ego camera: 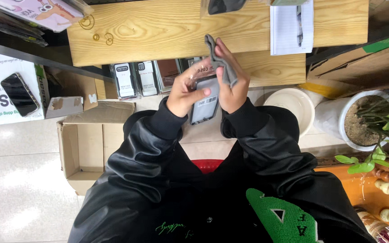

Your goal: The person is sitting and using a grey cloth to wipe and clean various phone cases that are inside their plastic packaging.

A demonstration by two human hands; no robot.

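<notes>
Both hands up over the wooden surface (158, 31), working one packaged phone case.

Left hand (184, 92): grip closed on the clear-packed phone case (205, 104), thumb across its front. Right hand (233, 85): grip pinched shut on a grey cloth (221, 60), pressed against the case's right edge. More cases (133, 78) racked left of the grip.

Clear packaged phone case (205, 104) held upright, grey cloth (223, 63) draped above

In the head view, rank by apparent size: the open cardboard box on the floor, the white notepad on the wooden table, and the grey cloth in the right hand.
1. Cardboard box, partly hidden by a sleeve.
2. White notepad.
3. Grey cloth in the right hand; nearer the camera, yet looks smallest.
</notes>
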